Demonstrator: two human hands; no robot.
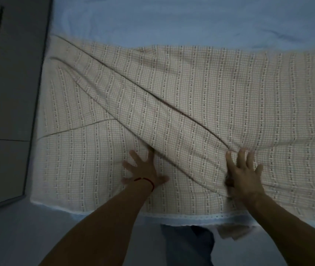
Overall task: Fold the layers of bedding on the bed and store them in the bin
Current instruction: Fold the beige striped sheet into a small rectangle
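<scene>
Checked beige sheet (191,89) lies spread across the bed, over a light blue sheet (172,20) that shows beyond its far edge. Long diagonal creases run from upper left down toward the hands. Left hand (143,169) flat on the fabric, fingers (133,153) spread, red string (145,180) on the wrist. Right hand (243,173) also pressed on the cloth, at the lower end of a crease; thumb side blurred. White lace trim (172,216) runs along the near edge. Grey floor (8,93) to the left of the bed. Dim light.
</scene>
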